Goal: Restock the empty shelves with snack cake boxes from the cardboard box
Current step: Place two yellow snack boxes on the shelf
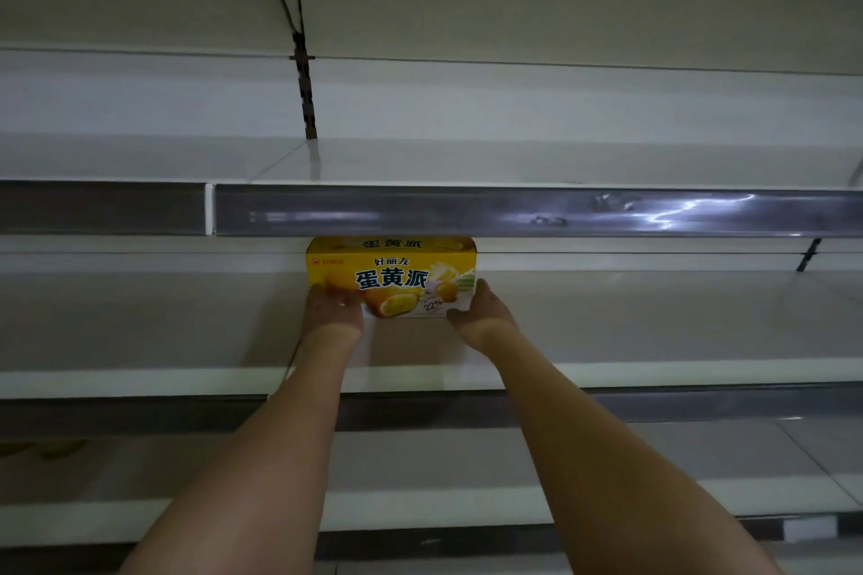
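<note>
- Yellow snack cake box (pixel 391 278) stands on the middle shelf (pixel 654 322), well back from the front edge, near the rear panel; printed face toward the camera, top partly hidden behind the price rail (pixel 513 210) of the shelf above.
- Left hand (pixel 332 308) grips the box's lower left corner, fingers curled onto the front face. Right hand (pixel 483 310) holds the lower right corner, thumb at the side edge. Both forearms reach over the shelf's front edge.
- Step in hand, as judged: seating the first box at the back of the shelf.
- Method note: push evenly with both hands so the box slides straight; uneven pressure would likely skew it on the smooth surface.
- Keep the printed face parallel to the front edge, base flat, no tilt.
- Whether the box touches the rear panel cannot be told from here; feel for the stop before letting go.
- Release both corners together, and withdraw low, below the rail.
- Remaining shelf to either side is bare; the task looks early. The cardboard box is not in view.
</note>
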Available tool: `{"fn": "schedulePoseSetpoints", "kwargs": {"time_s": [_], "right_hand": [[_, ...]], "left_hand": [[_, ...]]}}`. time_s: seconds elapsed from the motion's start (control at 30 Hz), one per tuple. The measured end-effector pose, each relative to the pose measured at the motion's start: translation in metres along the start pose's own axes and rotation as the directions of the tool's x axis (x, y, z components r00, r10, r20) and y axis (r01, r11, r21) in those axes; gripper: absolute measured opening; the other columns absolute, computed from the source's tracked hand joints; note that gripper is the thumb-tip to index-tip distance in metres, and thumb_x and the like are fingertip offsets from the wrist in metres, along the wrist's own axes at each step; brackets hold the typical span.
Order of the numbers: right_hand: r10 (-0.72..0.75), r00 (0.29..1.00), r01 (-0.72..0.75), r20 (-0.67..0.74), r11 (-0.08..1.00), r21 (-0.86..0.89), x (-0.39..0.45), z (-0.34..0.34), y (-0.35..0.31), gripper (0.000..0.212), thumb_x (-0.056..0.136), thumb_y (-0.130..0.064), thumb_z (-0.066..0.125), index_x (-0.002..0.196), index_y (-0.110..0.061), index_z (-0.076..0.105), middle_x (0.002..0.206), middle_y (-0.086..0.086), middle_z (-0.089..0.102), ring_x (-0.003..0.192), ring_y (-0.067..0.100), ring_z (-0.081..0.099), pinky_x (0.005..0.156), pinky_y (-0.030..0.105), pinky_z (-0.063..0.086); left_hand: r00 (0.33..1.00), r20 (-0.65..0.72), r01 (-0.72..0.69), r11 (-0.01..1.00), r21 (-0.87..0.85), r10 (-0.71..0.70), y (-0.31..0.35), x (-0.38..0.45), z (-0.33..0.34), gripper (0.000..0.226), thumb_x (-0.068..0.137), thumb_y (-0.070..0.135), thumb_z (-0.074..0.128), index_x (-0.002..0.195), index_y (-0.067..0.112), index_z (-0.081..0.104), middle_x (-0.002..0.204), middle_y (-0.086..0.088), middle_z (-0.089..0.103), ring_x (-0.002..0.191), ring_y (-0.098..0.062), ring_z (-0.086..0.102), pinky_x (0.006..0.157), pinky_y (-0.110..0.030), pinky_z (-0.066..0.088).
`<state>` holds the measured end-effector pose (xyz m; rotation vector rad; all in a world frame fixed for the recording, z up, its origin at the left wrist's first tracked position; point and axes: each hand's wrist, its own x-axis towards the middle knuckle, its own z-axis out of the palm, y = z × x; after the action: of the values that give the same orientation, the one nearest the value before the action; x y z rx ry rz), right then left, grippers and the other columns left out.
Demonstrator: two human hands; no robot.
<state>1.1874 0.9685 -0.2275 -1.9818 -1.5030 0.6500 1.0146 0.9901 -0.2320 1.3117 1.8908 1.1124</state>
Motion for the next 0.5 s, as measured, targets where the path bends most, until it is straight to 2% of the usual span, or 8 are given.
{"fn": "schedulePoseSetpoints", "kwargs": {"time_s": [0.17,0.27,0.33,0.5], "right_hand": [[-0.009,0.998,0.019,0.065,0.986,-0.166,-0.028,-0.033,0.020,0.063,0.098,-0.039,0.045,0.148,-0.008,0.022,0.147,0.012,0.038,0.133,0.030,0.039,0.107,0.038,0.034],[-0.022,0.997,0.037,0.075,0.980,-0.197,-0.043,-0.051,0.038,0.060,0.098,-0.044,0.041,0.146,-0.009,0.027,0.144,0.012,0.042,0.129,0.029,0.043,0.105,0.037,0.037],[-0.035,0.997,0.051,0.070,0.969,-0.241,-0.054,-0.067,0.049,0.060,0.099,-0.046,0.039,0.146,-0.009,0.029,0.145,0.011,0.042,0.129,0.028,0.043,0.104,0.035,0.037],[-0.046,0.998,0.032,-0.044,0.964,-0.263,-0.086,-0.103,0.083,0.060,0.099,-0.048,0.036,0.145,-0.010,0.033,0.147,0.007,0.042,0.131,0.024,0.042,0.106,0.034,0.034]], "left_hand": [[0.997,0.077,-0.033,0.987,0.156,0.021,0.010,-0.034,0.010,0.031,0.100,0.039,0.039,0.120,0.019,0.053,0.110,-0.012,0.061,0.096,-0.031,0.063,0.076,-0.037,0.051],[0.991,0.106,-0.098,0.976,0.193,0.078,0.015,-0.055,0.024,0.029,0.099,0.033,0.044,0.119,0.016,0.056,0.116,-0.014,0.060,0.100,-0.030,0.059,0.087,-0.042,0.050],[0.984,0.156,-0.122,0.971,0.207,0.090,0.022,-0.071,0.032,0.026,0.098,0.031,0.046,0.116,0.015,0.057,0.117,-0.013,0.059,0.100,-0.027,0.057,0.087,-0.040,0.049],[0.952,0.244,-0.253,0.921,0.295,0.183,0.045,-0.110,0.053,0.036,0.099,0.032,0.044,0.133,0.019,0.050,0.133,-0.008,0.052,0.116,-0.027,0.052,0.094,-0.039,0.046]]}}
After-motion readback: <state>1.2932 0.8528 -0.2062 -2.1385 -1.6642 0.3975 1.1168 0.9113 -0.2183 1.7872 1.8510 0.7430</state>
